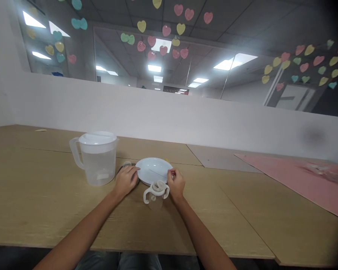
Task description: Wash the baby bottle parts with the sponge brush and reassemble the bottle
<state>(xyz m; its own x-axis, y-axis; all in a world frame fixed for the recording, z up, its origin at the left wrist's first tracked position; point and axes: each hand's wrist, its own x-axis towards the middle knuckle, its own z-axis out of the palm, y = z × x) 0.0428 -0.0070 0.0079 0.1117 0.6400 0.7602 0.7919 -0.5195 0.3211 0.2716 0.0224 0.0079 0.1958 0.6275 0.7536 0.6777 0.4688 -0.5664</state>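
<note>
A white round plate (153,168) lies on the wooden table (45,202). My left hand (126,180) grips the plate's left edge with curled fingers. My right hand (175,183) pinches its right edge. Just in front of the plate, between my hands, stands a small clear two-handled cup (156,193). Left of my left hand stands a translucent plastic pitcher (96,157) with a white lid and water in it. A small clear object (126,164) sits behind my left hand, partly hidden.
A pink mat (293,176) covers the table's right side, with a blurred clear item (323,168) on it. A white partition wall (169,112) runs along the table's far edge. The table's near edge is close to my body.
</note>
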